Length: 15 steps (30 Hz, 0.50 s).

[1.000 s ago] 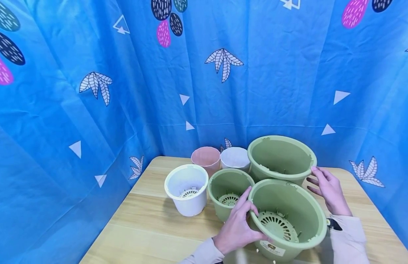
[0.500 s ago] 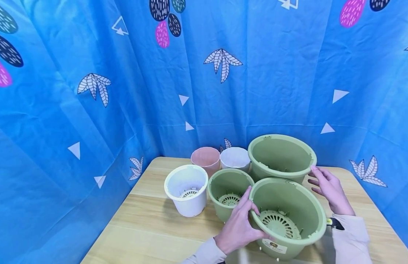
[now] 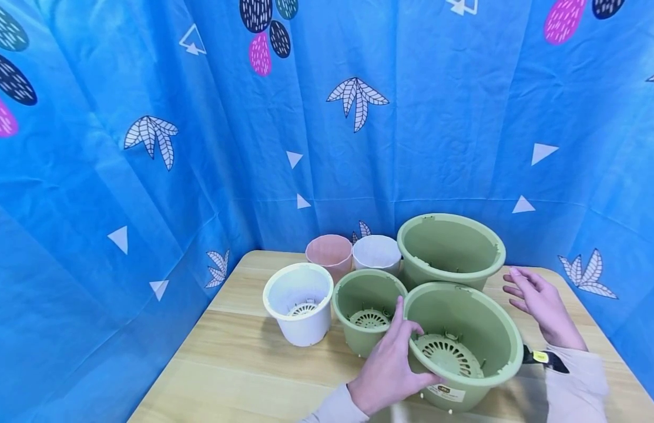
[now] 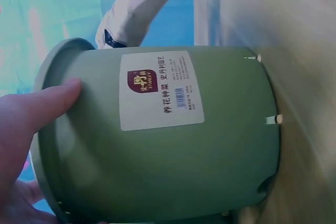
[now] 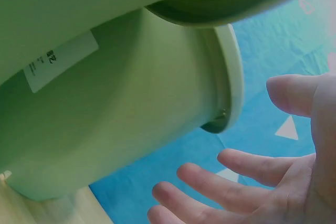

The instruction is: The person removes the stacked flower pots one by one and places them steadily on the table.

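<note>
The large front green flowerpot [image 3: 466,314] stands on the table, slotted base visible inside. My left hand [image 3: 387,370] grips its rim on the left, thumb on the outer wall and fingers over the edge. In the left wrist view, the thumb lies near the paper label [image 4: 161,90]. A still wider green flowerpot [image 3: 450,244] stands right behind it. To the right of both, my right hand [image 3: 546,308] hovers with spread fingers, touching neither. The right wrist view has a gap between its fingers and the rear pot's rim [image 5: 233,77].
A smaller green flowerpot [image 3: 358,338] stands left of the front pot, then a white flowerpot [image 3: 305,332]. Behind them are a pink pot [image 3: 329,252] and a pale lilac pot [image 3: 376,252]. Blue patterned cloth [image 3: 443,147] hangs around the wooden table [image 3: 242,364].
My right hand has let go of the rear green pot's rim and moved right, toward me. The left hand keeps its grip; the front pot has shifted very slightly.
</note>
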Motion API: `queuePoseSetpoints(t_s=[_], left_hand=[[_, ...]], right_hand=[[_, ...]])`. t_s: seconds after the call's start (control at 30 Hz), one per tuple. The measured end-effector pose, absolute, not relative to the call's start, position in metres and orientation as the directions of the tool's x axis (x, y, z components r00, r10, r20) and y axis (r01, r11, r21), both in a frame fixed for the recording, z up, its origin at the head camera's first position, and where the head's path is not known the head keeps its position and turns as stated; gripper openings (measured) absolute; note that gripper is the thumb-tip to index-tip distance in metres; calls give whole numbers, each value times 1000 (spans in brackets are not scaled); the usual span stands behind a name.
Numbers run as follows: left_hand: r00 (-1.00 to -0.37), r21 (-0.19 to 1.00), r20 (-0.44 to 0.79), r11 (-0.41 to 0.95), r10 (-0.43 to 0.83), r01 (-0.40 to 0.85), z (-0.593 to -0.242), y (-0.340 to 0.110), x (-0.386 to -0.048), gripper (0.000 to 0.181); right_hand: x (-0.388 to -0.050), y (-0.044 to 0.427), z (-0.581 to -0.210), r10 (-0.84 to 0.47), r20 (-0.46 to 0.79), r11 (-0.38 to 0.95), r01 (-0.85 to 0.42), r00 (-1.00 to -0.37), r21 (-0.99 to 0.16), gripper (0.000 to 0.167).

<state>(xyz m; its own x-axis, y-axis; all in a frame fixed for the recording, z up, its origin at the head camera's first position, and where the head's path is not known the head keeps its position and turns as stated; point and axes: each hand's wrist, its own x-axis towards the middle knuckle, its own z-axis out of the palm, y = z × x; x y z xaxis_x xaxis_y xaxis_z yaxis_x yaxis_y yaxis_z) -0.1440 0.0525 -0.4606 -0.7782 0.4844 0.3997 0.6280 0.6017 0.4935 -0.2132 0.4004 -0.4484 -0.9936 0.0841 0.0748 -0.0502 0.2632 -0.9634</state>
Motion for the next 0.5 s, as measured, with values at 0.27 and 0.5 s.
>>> queuePoseSetpoints(t_s=[0.27,0.5], left_hand=[[-699,280,437,652,566,704,-453,48,-139,89],[-738,359,445,654,507,666,-432,14,-150,77]], right_hand=[[-207,409,-452,88,90,147,-77,-992,-986,16],[-200,412,-447,127,159,303,-114,-979,-946,29]])
